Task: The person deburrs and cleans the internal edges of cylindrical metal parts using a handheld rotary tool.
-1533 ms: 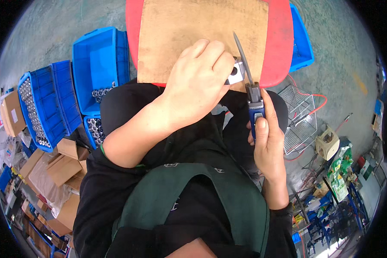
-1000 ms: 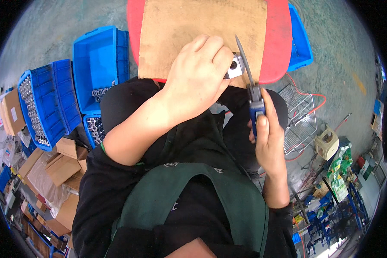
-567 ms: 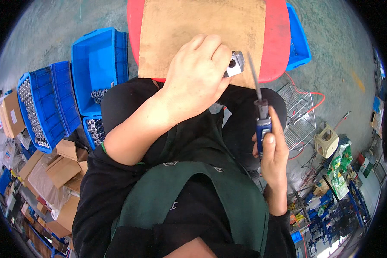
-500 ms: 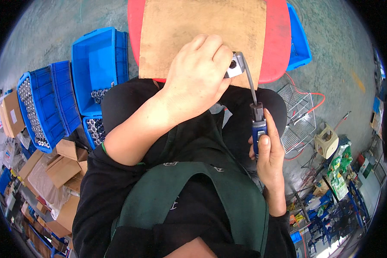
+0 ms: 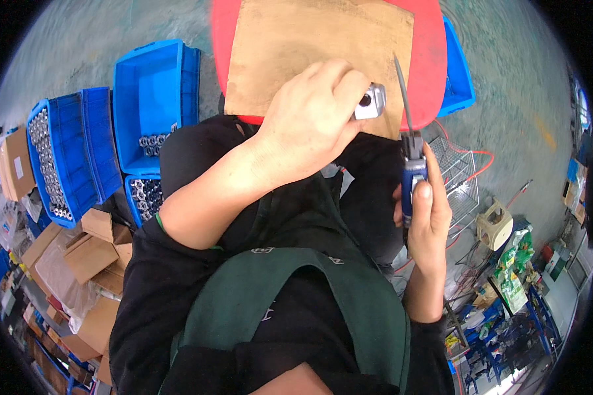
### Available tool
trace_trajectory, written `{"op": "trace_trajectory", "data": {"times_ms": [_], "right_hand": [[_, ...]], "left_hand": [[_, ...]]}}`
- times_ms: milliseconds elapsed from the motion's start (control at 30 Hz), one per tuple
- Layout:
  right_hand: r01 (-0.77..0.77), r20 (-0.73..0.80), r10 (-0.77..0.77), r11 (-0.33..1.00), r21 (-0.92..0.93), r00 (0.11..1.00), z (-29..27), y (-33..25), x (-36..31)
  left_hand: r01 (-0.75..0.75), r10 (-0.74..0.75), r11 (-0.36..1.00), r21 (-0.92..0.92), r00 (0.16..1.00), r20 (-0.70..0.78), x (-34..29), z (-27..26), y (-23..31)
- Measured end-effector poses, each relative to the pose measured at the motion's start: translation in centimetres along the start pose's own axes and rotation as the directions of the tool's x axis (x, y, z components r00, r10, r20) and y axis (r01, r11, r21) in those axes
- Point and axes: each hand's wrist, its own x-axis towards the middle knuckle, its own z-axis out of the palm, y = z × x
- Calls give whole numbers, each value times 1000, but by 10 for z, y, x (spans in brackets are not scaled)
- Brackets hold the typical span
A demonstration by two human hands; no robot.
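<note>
My left hand (image 5: 316, 108) is closed around a small silver metal part (image 5: 373, 102) with a round dark hole in its end. Most of that part is hidden by the fingers. My right hand (image 5: 428, 210) grips the dark blue body of a power file (image 5: 414, 172), thumb along its side. Its thin grey blade points up and away, just right of the metal part and apart from it. Beneath both lies a brown board (image 5: 277, 52) on a red stool seat (image 5: 431, 66) in front of my knees.
Left of my knee stand blue bins (image 5: 157, 99) with several silver metal parts; another blue bin (image 5: 458, 72) is beyond the seat's right edge. Cardboard boxes (image 5: 99, 253) lie at lower left. A wire basket (image 5: 466, 187), red hose (image 5: 484, 155) and beige stool (image 5: 494, 226) are at right.
The power file has moved right, and its blade, earlier against the metal part and looking bent, is now straight and apart from it. My left hand has shifted slightly right with the part.
</note>
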Motion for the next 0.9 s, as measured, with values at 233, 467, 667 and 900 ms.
{"op": "trace_trajectory", "data": {"times_ms": [233, 467, 667, 900], "right_hand": [[-46, 41, 46, 999, 2, 998, -1, 3, -31], [-88, 67, 90, 996, -23, 994, 2, 12, -37], [-65, 76, 76, 988, -142, 994, 10, 10, -8], [8, 81, 6, 986, -167, 997, 19, 2, 11]], "left_hand": [[52, -57, 978, 203, 998, 19, -1, -4, 1], [18, -27, 977, 213, 999, 37, -2, 0, -1], [26, -40, 977, 214, 997, 61, -5, 2, 2], [55, -72, 966, 255, 996, 59, -8, 4, 1]]}}
